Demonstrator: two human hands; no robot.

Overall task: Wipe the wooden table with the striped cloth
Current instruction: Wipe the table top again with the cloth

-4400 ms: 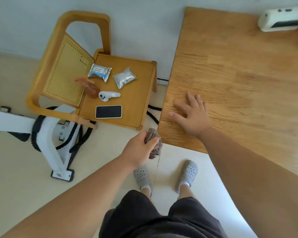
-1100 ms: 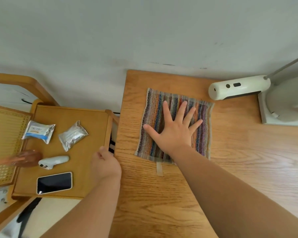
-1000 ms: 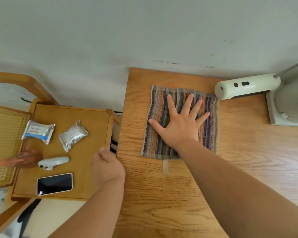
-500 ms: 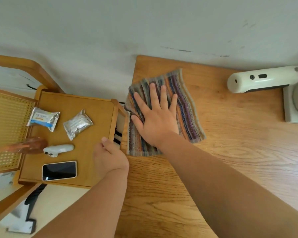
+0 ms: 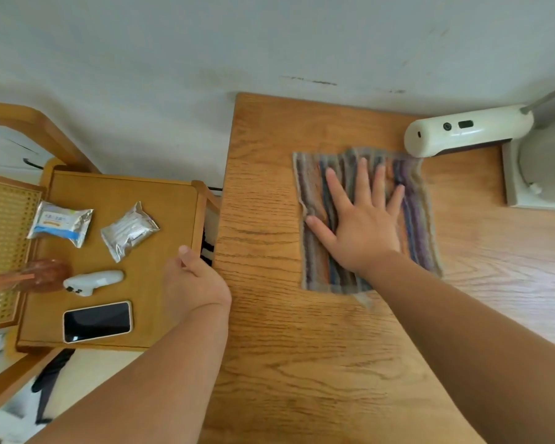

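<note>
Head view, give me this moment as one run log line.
right hand: flat on striped cloth | cloth: spread on wooden table | left hand: at table's left edge | stage: wiping

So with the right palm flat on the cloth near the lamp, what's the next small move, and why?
Probably drag the striped cloth toward the near edge under the right hand. It lies spread at the far end of the wooden table, close to the white lamp head; the broad near stretch is bare.
</note>
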